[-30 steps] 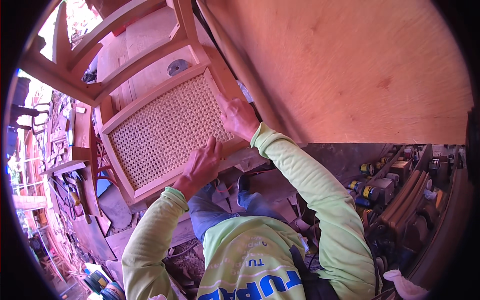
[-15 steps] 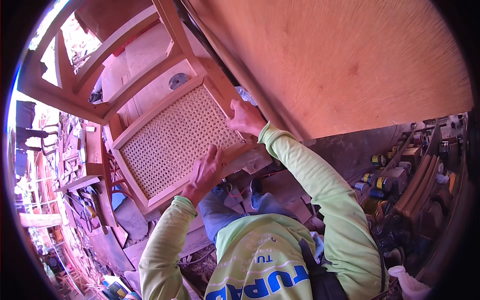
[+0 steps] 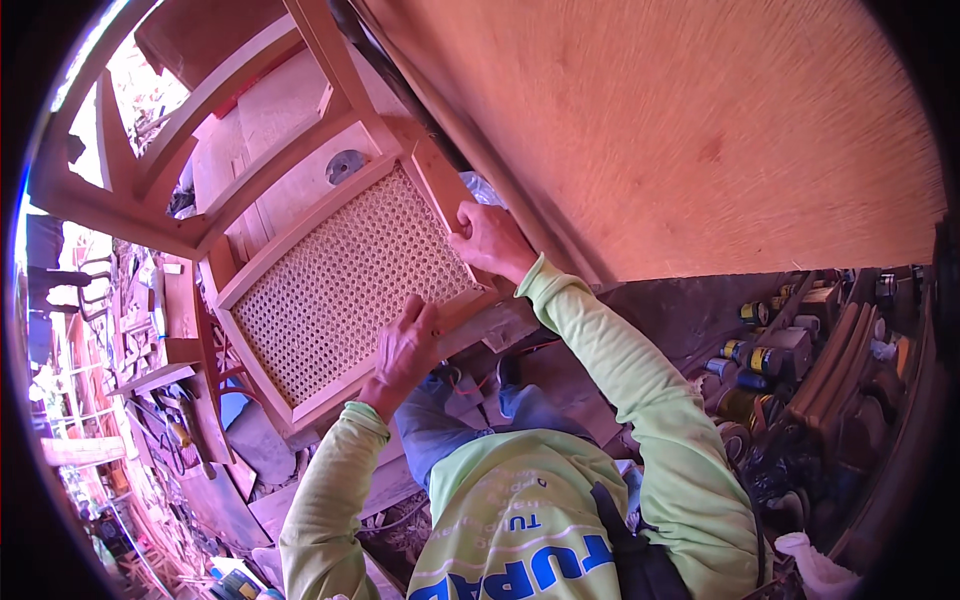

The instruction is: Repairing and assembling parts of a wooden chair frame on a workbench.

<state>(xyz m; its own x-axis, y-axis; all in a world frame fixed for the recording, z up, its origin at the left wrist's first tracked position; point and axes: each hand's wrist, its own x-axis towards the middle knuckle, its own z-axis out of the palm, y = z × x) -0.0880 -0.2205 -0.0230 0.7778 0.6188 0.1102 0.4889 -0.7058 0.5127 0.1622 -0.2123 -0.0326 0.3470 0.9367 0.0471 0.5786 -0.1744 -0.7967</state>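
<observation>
A wooden chair frame (image 3: 160,227) fills the upper left, tilted in my view. A cane seat panel (image 3: 335,270), woven mesh in a wooden border, lies within its seat. My left hand (image 3: 405,348) bends over the near border, fingers drawn together, the tips at the edge of the mesh. At the right corner my right hand (image 3: 492,240) is closed on the border, its thumb over the wood near the mesh. The undersides of both hands are hidden.
A large plywood sheet (image 3: 680,130) stands close on the right. Beyond the chair rail lies a dark round disc (image 3: 346,167) on a board. Several cans (image 3: 768,360) and curved wooden pieces (image 3: 832,370) crowd the right side. Hand tools (image 3: 178,430) lie at left.
The whole view has shifted slightly, so the chair and panel appear a little farther left. Both hands keep about the same places on the panel's border.
</observation>
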